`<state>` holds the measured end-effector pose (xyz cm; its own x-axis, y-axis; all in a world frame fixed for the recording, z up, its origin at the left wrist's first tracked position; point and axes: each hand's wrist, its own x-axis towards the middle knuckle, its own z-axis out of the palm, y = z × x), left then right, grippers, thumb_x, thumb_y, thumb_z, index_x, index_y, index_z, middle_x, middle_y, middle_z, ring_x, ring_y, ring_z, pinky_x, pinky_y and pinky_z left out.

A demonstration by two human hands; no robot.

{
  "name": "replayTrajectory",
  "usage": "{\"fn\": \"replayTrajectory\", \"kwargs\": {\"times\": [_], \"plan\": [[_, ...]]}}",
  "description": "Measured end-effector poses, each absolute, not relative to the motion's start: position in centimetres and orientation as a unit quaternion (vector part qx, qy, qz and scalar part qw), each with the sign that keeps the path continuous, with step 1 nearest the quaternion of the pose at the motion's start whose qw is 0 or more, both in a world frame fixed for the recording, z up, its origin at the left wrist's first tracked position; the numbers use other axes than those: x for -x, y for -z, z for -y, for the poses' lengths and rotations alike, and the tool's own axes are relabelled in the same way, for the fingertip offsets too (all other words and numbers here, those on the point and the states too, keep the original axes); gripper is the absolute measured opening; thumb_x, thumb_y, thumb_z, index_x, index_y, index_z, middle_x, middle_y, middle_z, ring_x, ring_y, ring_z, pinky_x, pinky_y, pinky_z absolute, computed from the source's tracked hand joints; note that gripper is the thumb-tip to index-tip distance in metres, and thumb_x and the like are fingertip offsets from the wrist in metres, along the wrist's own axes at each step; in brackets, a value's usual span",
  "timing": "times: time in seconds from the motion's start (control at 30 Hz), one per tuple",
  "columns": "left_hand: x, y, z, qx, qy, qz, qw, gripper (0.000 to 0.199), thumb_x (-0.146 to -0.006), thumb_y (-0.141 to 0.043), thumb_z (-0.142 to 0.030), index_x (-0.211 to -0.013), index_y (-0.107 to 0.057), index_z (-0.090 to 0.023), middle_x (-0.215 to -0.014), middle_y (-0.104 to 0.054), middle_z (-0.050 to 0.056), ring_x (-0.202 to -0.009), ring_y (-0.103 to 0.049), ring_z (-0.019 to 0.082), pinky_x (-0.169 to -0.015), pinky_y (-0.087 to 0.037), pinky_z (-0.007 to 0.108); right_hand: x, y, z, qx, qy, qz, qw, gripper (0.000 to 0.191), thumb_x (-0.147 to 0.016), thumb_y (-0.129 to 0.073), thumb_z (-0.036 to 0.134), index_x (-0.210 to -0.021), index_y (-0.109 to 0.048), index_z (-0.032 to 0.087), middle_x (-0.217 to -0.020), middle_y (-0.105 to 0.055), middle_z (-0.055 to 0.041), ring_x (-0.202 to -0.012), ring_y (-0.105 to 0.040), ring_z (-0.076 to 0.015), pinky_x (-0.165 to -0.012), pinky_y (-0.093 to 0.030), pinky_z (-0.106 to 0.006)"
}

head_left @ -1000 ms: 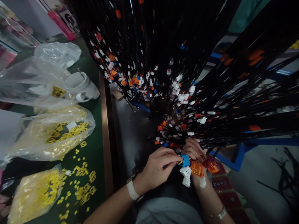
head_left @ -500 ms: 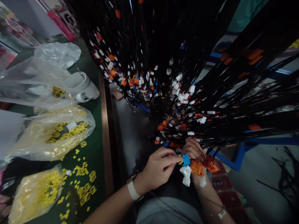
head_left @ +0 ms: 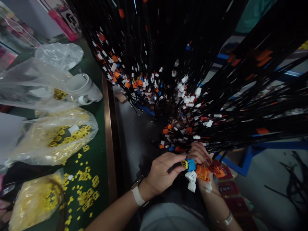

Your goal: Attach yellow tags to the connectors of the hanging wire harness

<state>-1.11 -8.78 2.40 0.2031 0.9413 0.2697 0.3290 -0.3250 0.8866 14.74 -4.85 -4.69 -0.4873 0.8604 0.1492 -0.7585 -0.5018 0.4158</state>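
Mug [head_left: 95, 91]: white, left of frame, handle toward lower edge (thin metal stem [head_left: 83, 75] poking out of it)
Clear bag [head_left: 60, 54]: crumpled, upper left, above the mug
Pink strip [head_left: 62, 25]: upper left, slanted, beside a white panel with black marking [head_left: 70, 20]
Bench [head_left: 97, 138]: green top, brown edging [head_left: 110, 141] along its right side
White sheet [head_left: 9, 131]: left edge, partly cut off
Blue frame [head_left: 245, 162]: lower right, over grey floor [head_left: 267, 195]
Red panels [head_left: 227, 190]: dark, pale lettering, lower right
Teal sheet [head_left: 255, 16]: upper right, partly hidden
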Motion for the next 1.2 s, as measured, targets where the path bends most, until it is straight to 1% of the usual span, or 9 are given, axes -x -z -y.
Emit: {"fn": "replayTrajectory", "kwargs": {"times": [0.17, 0.37, 0.47, 0.63, 0.77, 0.87, 0.93, 1.1, 1.2], "plan": [[1.1, -2.3, 8.8, -0.682, -0.436, -0.468, 0.355, 0.031, -0.075, -0.067, -0.020, -0.106, -0.063, -0.020, -0.089, -0.071, 0.003, -0.083, -0.065, 0.012, -0.079, -0.052, 0.024, -14.5, 4.2, 5.2, -0.160, -0.809, -0.234, 0.516, 0.032, -0.096, -0.032, 0.022, -0.064, -0.037, 0.022, -0.046, -0.039, 0.0105, -0.033, -0.036, -0.0038, -0.038, -0.026, -0.019], [1.0, -2.4, 8.5, -0.655, -0.428, -0.488, 0.386, 0.028, -0.072, -0.070, -0.022, -0.100, -0.067, -0.020, -0.090, -0.071, 0.004, -0.085, -0.064, 0.014, -0.080, -0.051, 0.026, -14.3, 4.9, 5.3, -0.206, -0.804, -0.218, 0.514, 0.024, -0.090, -0.037, 0.019, -0.067, -0.033, 0.023, -0.050, -0.036, 0.0098, -0.036, -0.035, -0.0054, -0.043, -0.026, -0.022], [1.0, -2.3, 8.2, -0.595, -0.392, -0.513, 0.479, 0.031, -0.064, -0.076, -0.028, -0.093, -0.070, -0.020, -0.094, -0.070, 0.006, -0.088, -0.063, 0.017, -0.082, -0.051, 0.029, -14.4, 5.5, 5.3, -0.221, -0.806, -0.200, 0.512, 0.025, -0.089, -0.030, 0.017, -0.065, -0.025, 0.024, -0.052, -0.033, 0.0087, -0.037, -0.036, -0.0060, -0.042, -0.026, -0.023], [0.8, -1.7, 8.0, -0.391, -0.318, -0.475, 0.721, 0.042, -0.060, -0.079, -0.029, -0.098, -0.068, -0.015, -0.077, -0.069, 0.004, -0.068, -0.062, 0.012, -0.066, -0.051, 0.024, -14.8, 6.1, 5.2, -0.183, -0.837, -0.153, 0.493, 0.028, -0.092, -0.025, 0.018, -0.065, -0.024, 0.024, -0.049, -0.034, 0.0089, -0.034, -0.035, -0.0053, -0.039, -0.026, -0.023], [0.5, -1.4, 8.2, -0.307, -0.318, -0.460, 0.771, 0.044, -0.051, -0.083, -0.028, -0.090, -0.069, -0.012, -0.072, -0.068, 0.003, -0.066, -0.061, 0.011, -0.069, -0.050, 0.025, -14.8, 6.0, 5.3, -0.150, -0.849, -0.136, 0.489, 0.028, -0.096, -0.025, 0.023, -0.068, -0.031, 0.023, -0.047, -0.036, 0.0102, -0.032, -0.036, -0.0039, -0.034, -0.026, -0.018], [0.2, -1.2, 8.4, -0.296, -0.321, -0.470, 0.767, 0.042, -0.047, -0.084, -0.030, -0.083, -0.070, -0.011, -0.069, -0.067, 0.002, -0.063, -0.060, 0.011, -0.066, -0.051, 0.026, -14.8, 6.1, 5.3, -0.133, -0.854, -0.128, 0.486, 0.029, -0.097, -0.028, 0.028, -0.070, -0.036, 0.022, -0.045, -0.036, 0.0114, -0.030, -0.036, -0.0027, -0.030, -0.024, -0.014], [0.2, -1.3, 8.5, -0.328, -0.327, -0.477, 0.747, 0.040, -0.051, -0.083, -0.032, -0.082, -0.070, -0.012, -0.070, -0.067, 0.003, -0.062, -0.060, 0.012, -0.063, -0.051, 0.026, -14.8, 6.3, 5.3, -0.126, -0.854, -0.126, 0.488, 0.029, -0.097, -0.030, 0.030, -0.070, -0.038, 0.022, -0.044, -0.036, 0.0118, -0.029, -0.036, -0.0021, -0.029, -0.023, -0.013], [0.3, -2.1, 8.5, -0.532, -0.406, -0.522, 0.529, 0.028, -0.060, -0.079, -0.028, -0.084, -0.073, -0.017, -0.082, -0.067, 0.007, -0.075, -0.061, 0.015, -0.069, -0.050, 0.025, -14.9, 5.8, 5.3, -0.109, -0.841, -0.169, 0.501, 0.032, -0.097, -0.032, 0.026, -0.066, -0.040, 0.020, -0.044, -0.038, 0.0118, -0.028, -0.035, -0.0010, -0.029, -0.023, -0.014], [0.5, -2.5, 8.5, -0.589, -0.445, -0.496, 0.458, 0.017, -0.067, -0.074, -0.025, -0.083, -0.073, -0.019, -0.083, -0.068, 0.007, -0.077, -0.063, 0.014, -0.072, -0.051, 0.026, -14.8, 4.7, 5.4, -0.107, -0.824, -0.240, 0.502, 0.033, -0.096, -0.035, 0.026, -0.064, -0.039, 0.021, -0.043, -0.036, 0.0118, -0.028, -0.034, -0.0022, -0.031, -0.023, -0.017]]}}
